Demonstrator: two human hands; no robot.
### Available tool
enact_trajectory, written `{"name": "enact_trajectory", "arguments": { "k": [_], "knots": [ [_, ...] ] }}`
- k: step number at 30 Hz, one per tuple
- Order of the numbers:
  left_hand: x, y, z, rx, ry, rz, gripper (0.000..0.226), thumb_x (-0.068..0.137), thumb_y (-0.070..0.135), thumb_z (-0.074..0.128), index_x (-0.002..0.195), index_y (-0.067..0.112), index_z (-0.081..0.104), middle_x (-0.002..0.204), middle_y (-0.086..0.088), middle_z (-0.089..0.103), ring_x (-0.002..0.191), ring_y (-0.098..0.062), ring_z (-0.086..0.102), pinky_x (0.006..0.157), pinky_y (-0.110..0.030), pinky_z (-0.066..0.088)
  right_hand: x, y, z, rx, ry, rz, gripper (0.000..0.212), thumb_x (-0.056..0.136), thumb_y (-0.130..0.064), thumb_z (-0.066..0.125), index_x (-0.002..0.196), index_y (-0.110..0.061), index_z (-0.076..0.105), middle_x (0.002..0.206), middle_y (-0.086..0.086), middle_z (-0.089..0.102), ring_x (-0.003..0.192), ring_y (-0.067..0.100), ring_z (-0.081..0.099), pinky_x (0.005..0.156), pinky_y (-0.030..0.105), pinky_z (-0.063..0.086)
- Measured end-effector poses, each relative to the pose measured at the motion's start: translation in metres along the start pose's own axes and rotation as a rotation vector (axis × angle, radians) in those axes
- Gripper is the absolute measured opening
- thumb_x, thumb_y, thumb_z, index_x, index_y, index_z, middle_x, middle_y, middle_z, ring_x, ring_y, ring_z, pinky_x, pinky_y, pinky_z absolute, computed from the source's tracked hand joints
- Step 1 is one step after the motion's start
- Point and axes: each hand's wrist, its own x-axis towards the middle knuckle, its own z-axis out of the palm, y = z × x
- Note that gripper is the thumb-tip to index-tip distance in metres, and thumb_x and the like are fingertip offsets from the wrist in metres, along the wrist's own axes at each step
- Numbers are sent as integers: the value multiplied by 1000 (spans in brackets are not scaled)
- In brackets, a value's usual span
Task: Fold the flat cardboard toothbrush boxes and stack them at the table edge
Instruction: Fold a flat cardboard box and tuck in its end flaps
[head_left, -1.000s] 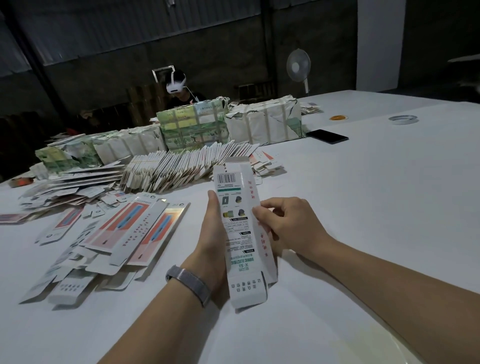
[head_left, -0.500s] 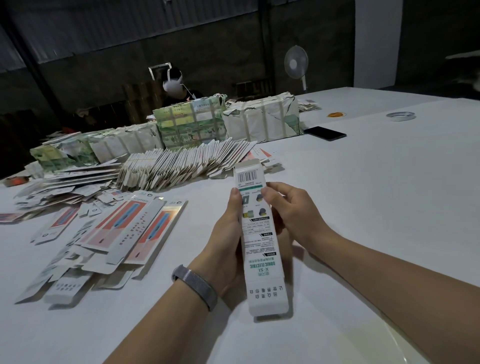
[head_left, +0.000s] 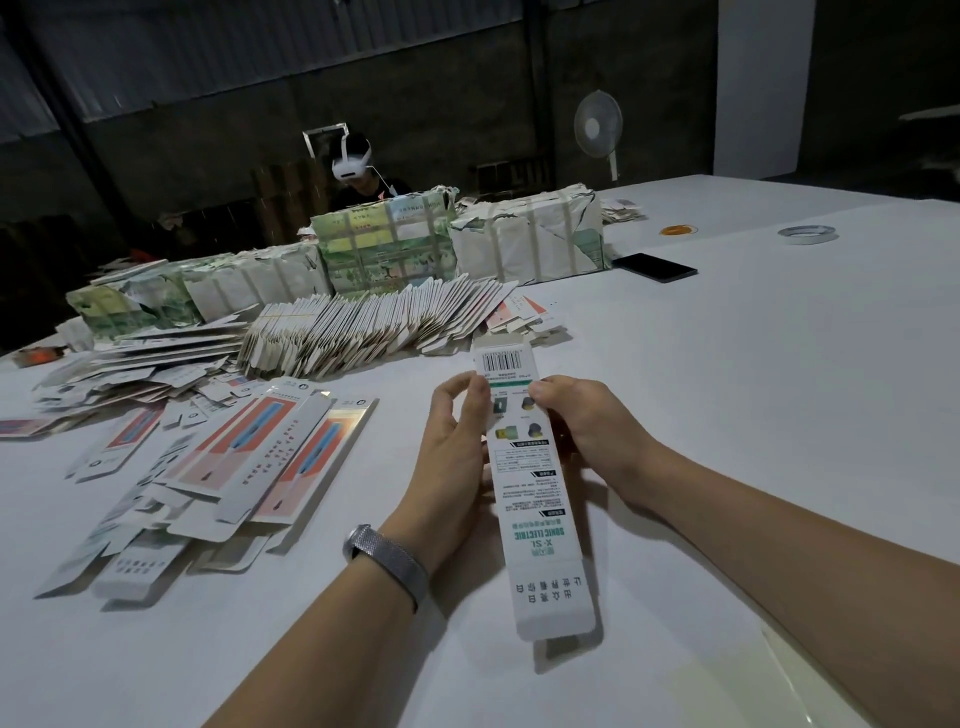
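1. A long, narrow white cardboard toothbrush box (head_left: 530, 488) is held lengthwise above the white table (head_left: 753, 415), its back panel facing up and its far end pointing away from the person.
2. The left hand (head_left: 452, 457) pinches the box's left edge near the far end, thumb and fingertips closed on the card; a grey mesh wristband (head_left: 387, 564) sits on that wrist.
3. The right hand (head_left: 587, 431) grips the right edge opposite, thumb pressed on the printed face just below a green stripe.
4. Just beyond the fingertips a black barcode (head_left: 503, 360) is printed; toward the wrists, upside down, green lettering reads "SONIC ELECTRIC" and "X-S1" or similar. The smaller print is too fine to read.
5. Left of the left hand lie flat unfolded box blanks with orange-and-blue toothbrush pictures (head_left: 260, 457).
6. Beyond the fingers stands a fanned row of white flat blanks (head_left: 374, 327), and behind it paper-wrapped bundles (head_left: 524, 239).
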Motion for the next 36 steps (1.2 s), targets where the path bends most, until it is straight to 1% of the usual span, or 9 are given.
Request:
{"name": "enact_trajectory", "arguments": {
  "k": [4,8,11,17,20,24,27,31,36],
  "knots": [
    [3,-5,-2,-8,-8,6,51,87,53,57,131,32,44,96,-6,79,78,-24,75,67,-41,62,-1,-1,0,-10,-22,14,40,106,-25,39,113,7,63,98,27,71,87,50,65,80,63,50],
    [4,-5,-5,-35,-2,-8,35,99,37,58,131,32,47,91,-4,78,69,-19,74,53,-31,58,-1,0,-2,38,-79,48,37,107,-25,33,114,-9,66,93,13,76,84,30,73,77,48,57],
    [5,-6,-7,-48,-20,-12,33,99,34,58,130,34,49,93,-7,78,70,-20,74,54,-32,58,-1,0,-2,32,-83,51,38,107,-25,32,115,-8,65,88,8,76,78,24,73,71,40,57],
    [5,-3,-12,-63,-93,-28,27,101,28,57,128,31,57,97,-12,77,74,-25,70,71,-39,52,-4,-2,0,66,-94,23,37,107,-24,35,106,-5,66,81,6,75,75,26,70,68,40,52],
    [5,-2,-13,-68,-103,-41,24,101,28,58,125,30,59,96,-12,77,73,-23,73,59,-35,58,-3,-2,-1,61,-94,27,37,106,-23,36,110,-1,65,81,6,75,74,25,71,62,35,55],
    [3,-2,-13,-74,-111,-35,22,100,28,57,122,29,59,93,-11,77,68,-21,71,49,-29,54,1,2,-2,77,-70,28,34,105,-23,41,107,1,65,83,7,76,72,22,72,66,37,58],
    [3,-2,-12,-58,-128,-22,22,101,28,57,123,29,59,91,-12,76,67,-23,69,51,-29,51,4,6,-3,117,-16,0,21,103,-22,47,114,-13,63,81,5,76,70,20,72,68,40,56],
    [3,-3,-9,-26,-162,-17,23,101,30,56,124,29,60,94,-13,76,68,-25,69,52,-30,53,8,11,-7,101,25,-26,31,96,-34,52,127,-35,50,90,3,77,74,17,73,62,33,56],
    [5,-6,-9,-37,-156,-36,21,101,29,56,121,30,62,96,-16,74,86,-41,56,73,-39,46,8,10,-8,146,-1,-36,20,101,-24,49,116,-28,62,84,2,76,72,15,73,56,25,52]
  ]
}}
